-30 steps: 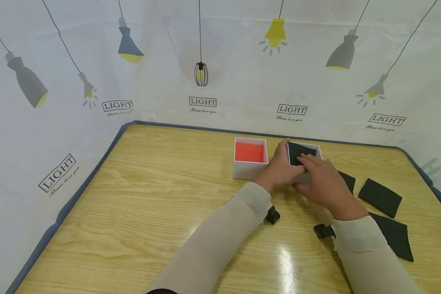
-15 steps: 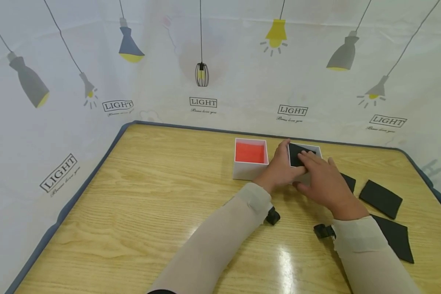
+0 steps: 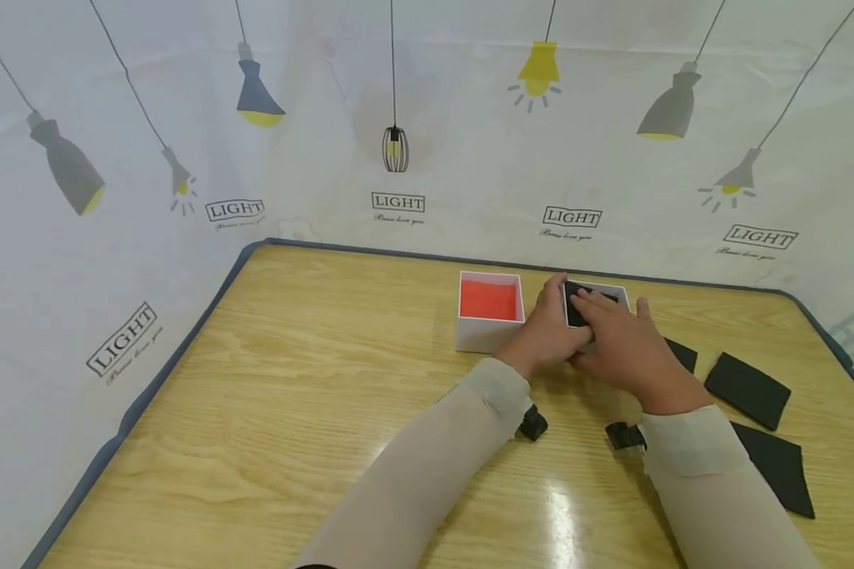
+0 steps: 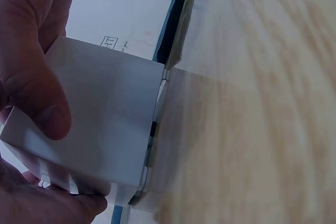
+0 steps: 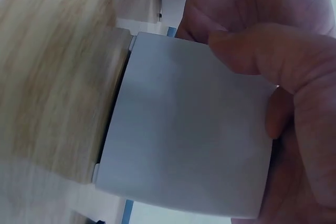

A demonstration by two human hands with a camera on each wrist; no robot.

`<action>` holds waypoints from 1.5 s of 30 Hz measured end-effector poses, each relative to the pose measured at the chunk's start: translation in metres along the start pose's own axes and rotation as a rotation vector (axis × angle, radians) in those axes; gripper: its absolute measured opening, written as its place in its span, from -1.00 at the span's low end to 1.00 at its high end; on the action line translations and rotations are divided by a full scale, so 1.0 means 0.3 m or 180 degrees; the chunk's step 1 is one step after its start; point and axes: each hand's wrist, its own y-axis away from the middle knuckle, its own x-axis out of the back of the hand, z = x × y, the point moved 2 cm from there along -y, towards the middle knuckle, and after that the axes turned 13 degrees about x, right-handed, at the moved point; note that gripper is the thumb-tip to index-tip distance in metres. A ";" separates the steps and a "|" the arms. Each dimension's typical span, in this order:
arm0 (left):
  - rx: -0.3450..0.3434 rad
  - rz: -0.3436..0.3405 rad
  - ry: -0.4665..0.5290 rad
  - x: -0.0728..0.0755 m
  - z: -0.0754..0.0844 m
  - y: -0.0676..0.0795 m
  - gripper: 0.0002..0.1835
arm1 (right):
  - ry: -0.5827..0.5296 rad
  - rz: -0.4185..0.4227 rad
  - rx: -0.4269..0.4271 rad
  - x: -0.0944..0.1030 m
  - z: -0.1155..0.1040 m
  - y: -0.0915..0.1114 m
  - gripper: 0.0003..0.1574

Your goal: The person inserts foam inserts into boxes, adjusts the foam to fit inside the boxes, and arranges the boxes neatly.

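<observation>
A small white box (image 3: 623, 297) stands near the back of the table, and a black sheet (image 3: 575, 317) lies inside it, partly covered by fingers. My left hand (image 3: 544, 336) grips the box from its left side. Over the opening, my right hand (image 3: 629, 340) presses the black sheet with fairly straight fingers. Both wrist views show a plain white outer face of the box, (image 4: 110, 108) at left and the box face (image 5: 189, 124) at right, with a thumb against it. How deep the black sheet sits is hidden.
Left of my hands stands a second white box (image 3: 489, 335) with a red lining (image 3: 489, 300). Right of my right hand lie a black piece (image 3: 684, 356), another black piece (image 3: 749, 390) and a larger one (image 3: 779, 466). A lamp-printed curtain (image 3: 313, 103) rises behind the table.
My right fingers have shifted slightly left and forward over the black sheet, covering more of it. My left hand keeps its grip on the box. The head view has tilted a little.
</observation>
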 end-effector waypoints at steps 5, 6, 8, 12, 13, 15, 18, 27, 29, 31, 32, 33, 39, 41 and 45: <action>0.0026 0.0024 -0.0039 -0.001 0.000 0.004 0.04 | 0.0053 -0.0078 0.0020 0.005 0.004 -0.010 0.09; 0.0031 0.0029 -0.0045 -0.001 0.000 0.004 0.04 | 0.0056 -0.0090 0.0020 0.006 0.004 -0.013 0.08; 0.0041 0.0041 -0.0045 0.001 -0.001 0.003 0.03 | 0.0038 -0.0112 0.0027 0.010 0.003 -0.016 0.07; 0.0027 0.0031 -0.0024 0.001 -0.005 -0.002 0.03 | -0.0016 -0.0155 0.0042 0.012 0.003 -0.025 0.02; 0.0017 0.0023 -0.0013 0.001 -0.006 -0.002 0.03 | -0.0048 -0.0162 0.0044 0.013 0.004 -0.027 0.00; 0.0003 0.0012 0.0001 0.001 -0.008 -0.004 0.04 | -0.0102 -0.0174 0.0036 0.012 0.004 -0.031 -0.05; -0.0019 -0.0003 0.0032 0.002 -0.009 -0.005 0.05 | -0.0146 -0.0184 0.0033 0.014 0.005 -0.034 -0.10; -0.0026 0.0011 0.0061 0.003 -0.009 -0.009 0.05 | -0.0168 -0.0149 -0.0014 0.021 0.007 -0.025 0.00; -0.0040 0.0015 0.0034 0.003 -0.010 -0.009 0.07 | -0.0228 -0.0097 -0.0050 0.023 0.009 -0.014 0.03; -0.0063 0.0026 0.0019 0.001 -0.010 -0.010 0.07 | -0.0282 -0.0016 -0.0052 0.029 0.013 0.002 0.05; -0.0072 0.0031 0.0020 0.001 -0.010 -0.010 0.07 | -0.0295 0.0037 -0.0034 0.032 0.013 0.010 0.05; -0.0078 0.0036 0.0011 0.000 -0.010 -0.010 0.07 | -0.0303 0.0081 -0.0021 0.036 0.013 0.019 0.04; -0.0061 0.0051 -0.0019 -0.002 -0.009 -0.007 0.07 | -0.0280 0.0288 0.0151 0.054 0.021 0.068 0.07; -0.0043 0.0058 -0.0035 -0.002 -0.009 -0.004 0.07 | -0.0309 0.0335 0.0196 0.060 0.025 0.084 0.09; -0.0010 0.0061 -0.0052 -0.004 -0.007 0.001 0.07 | -0.0374 0.0394 0.0121 0.072 0.038 0.120 0.16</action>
